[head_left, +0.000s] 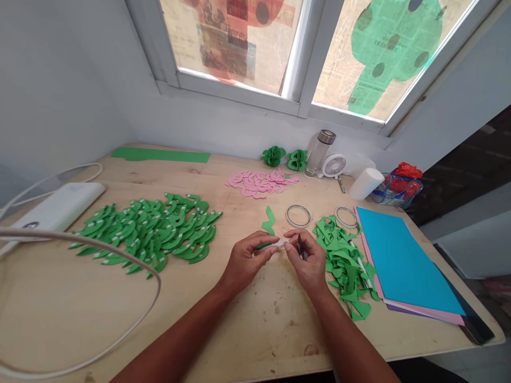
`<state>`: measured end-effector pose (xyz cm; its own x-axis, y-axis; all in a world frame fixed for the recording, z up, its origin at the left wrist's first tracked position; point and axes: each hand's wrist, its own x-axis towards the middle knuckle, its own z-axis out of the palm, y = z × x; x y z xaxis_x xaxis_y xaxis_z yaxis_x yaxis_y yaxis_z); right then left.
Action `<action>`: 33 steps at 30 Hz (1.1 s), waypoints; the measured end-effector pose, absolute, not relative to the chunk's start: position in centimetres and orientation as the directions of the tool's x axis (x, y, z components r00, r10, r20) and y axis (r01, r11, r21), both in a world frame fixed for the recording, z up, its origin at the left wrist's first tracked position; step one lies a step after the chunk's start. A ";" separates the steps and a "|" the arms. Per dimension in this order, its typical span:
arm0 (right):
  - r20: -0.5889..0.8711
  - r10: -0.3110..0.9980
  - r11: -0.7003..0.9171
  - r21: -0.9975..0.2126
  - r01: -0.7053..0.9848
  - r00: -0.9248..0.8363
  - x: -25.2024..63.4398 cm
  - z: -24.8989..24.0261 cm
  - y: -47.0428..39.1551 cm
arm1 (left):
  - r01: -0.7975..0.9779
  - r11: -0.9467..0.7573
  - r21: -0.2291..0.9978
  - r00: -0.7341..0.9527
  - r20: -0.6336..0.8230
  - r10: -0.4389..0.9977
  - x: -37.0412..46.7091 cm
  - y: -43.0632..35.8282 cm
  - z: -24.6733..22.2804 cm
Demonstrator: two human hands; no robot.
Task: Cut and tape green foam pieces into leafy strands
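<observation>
In the middle of the table, my left hand (248, 259) pinches a small green paper piece (261, 246) with a whitish strip (281, 242) beside it. My right hand (309, 260) grips the strip's other end between thumb and finger. A dark tool (301, 246), its kind unclear, is tucked in the right hand's fingers. Just beyond the hands lies a zigzag green paper scrap (269, 219). A tape roll (298, 216) lies flat behind my right hand. To the left, many curved green paper cutouts (159, 231) with small white patches are heaped.
Green offcuts (347, 260) and another tape roll (346, 217) lie at right, near blue paper sheets (407, 260). Behind are pink cutouts (259, 182), green paper balls (273, 156), a bottle (320, 153) and a fan (334, 165). A cable (154, 287) loops at left by a white power bank (56, 210).
</observation>
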<state>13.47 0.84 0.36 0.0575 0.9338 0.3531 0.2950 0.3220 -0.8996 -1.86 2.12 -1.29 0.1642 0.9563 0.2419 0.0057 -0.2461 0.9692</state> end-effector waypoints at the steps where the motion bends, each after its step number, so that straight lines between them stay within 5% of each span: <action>1: 0.342 0.937 0.309 -0.907 0.287 0.072 13.5 0.4 0.9 | 0.005 -0.272 0.962 0.161 0.267 0.950 -1.9 2.1 -1.3; 13: 0.204 0.965 0.180 -0.973 0.145 0.164 13.4 -0.7 1.3 | 0.112 -0.321 0.940 -0.002 0.324 0.946 -2.2 2.2 -1.0; 33: -0.190 0.978 -0.199 -0.975 -0.097 -0.090 12.7 -0.8 0.8 | 0.376 -0.454 0.808 -0.035 0.502 0.864 -2.3 2.0 -1.1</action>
<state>12.66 0.81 -0.83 -0.0897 0.9777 -0.1901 -0.0975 -0.1985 -0.9752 -2.29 1.97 -1.14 -0.0354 0.8641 0.5021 0.3762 -0.4540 0.8077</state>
